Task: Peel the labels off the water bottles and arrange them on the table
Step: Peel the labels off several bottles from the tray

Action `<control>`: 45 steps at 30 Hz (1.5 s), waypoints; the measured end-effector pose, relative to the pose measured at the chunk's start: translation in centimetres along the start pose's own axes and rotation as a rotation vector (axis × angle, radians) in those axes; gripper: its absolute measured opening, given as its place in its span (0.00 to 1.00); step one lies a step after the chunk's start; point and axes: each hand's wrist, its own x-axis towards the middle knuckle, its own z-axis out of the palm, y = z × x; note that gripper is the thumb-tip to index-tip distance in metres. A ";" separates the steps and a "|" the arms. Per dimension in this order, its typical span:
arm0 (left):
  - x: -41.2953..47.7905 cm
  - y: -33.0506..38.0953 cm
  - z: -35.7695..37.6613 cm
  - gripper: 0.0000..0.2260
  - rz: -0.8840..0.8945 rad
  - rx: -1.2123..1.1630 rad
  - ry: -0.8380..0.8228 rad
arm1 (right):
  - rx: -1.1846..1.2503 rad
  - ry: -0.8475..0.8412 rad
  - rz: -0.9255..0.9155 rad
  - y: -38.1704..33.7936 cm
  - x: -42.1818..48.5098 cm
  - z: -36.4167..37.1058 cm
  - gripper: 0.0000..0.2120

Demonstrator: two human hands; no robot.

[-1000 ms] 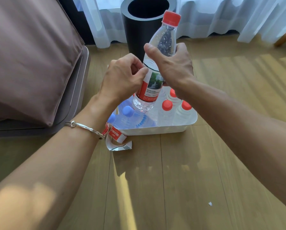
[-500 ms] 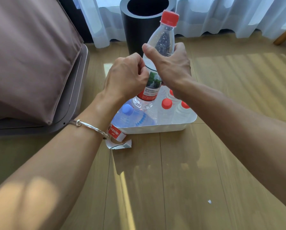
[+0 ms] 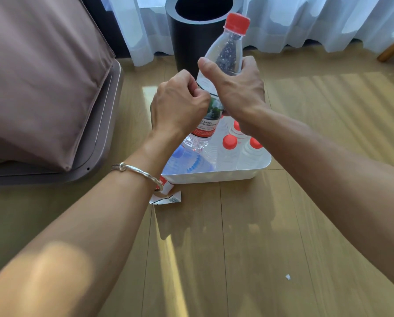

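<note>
We hold the bottle (image 3: 228, 56) tilted above the tray (image 3: 214, 177). Our right hand (image 3: 237, 92) is wrapped round its shoulder, and our left hand (image 3: 177, 106) pinches the top edge of its label (image 3: 208, 125). It looks full, so it should feel heavy, with a thin, slippery wall that gives. Gripping above the label seems best. The label's small print is unreadable. A peeled label (image 3: 166, 199) lies just before the tray.

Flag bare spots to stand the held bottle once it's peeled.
Widest: wood surface on the near side of the white tray; only a paper scrap lies on it. Also open right of the tray. Crowded: tray packed with bottles, peeled label at its near-left corner.
</note>
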 end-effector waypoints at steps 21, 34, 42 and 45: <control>-0.1 -1.6 0.0 0.10 0.174 -0.098 -0.108 | 0.065 -0.038 0.019 0.2 0.6 -0.6 0.22; 0.4 -3.3 -0.2 0.16 0.047 0.042 -0.037 | 0.022 -0.077 -0.078 -0.4 1.0 -1.0 0.18; -0.6 -3.3 1.0 0.28 -0.233 -0.477 -0.353 | 0.040 -0.035 -0.052 -0.4 1.4 -1.5 0.22; -0.6 -2.6 2.1 0.17 -0.275 -0.550 -0.315 | 0.042 -0.023 -0.076 -0.3 1.3 -1.4 0.20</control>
